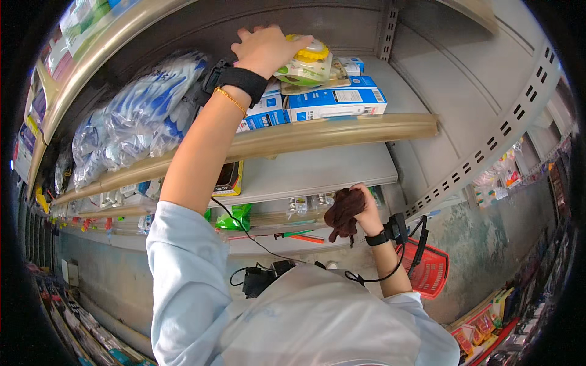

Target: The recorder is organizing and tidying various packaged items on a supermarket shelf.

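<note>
My left hand (pixel 268 49) reaches onto the upper shelf, its thumb against a yellow-topped package (pixel 304 66) with a green and white lower part. The other fingers are spread; whether they touch anything behind is hidden. Blue and white boxes (pixel 339 101) lie under and beside the package. Lower down, my right hand (pixel 365 208) grips a crumpled dark brown cloth (pixel 343 214), which hangs in front of the lower shelves.
Plastic-wrapped blue and white gloves (pixel 146 110) fill the upper shelf's left part. The shelf's front rail (pixel 339 132) runs below the boxes. A red plastic basket (pixel 429 270) is beside my right forearm. A black cable (pixel 242 226) hangs near my body.
</note>
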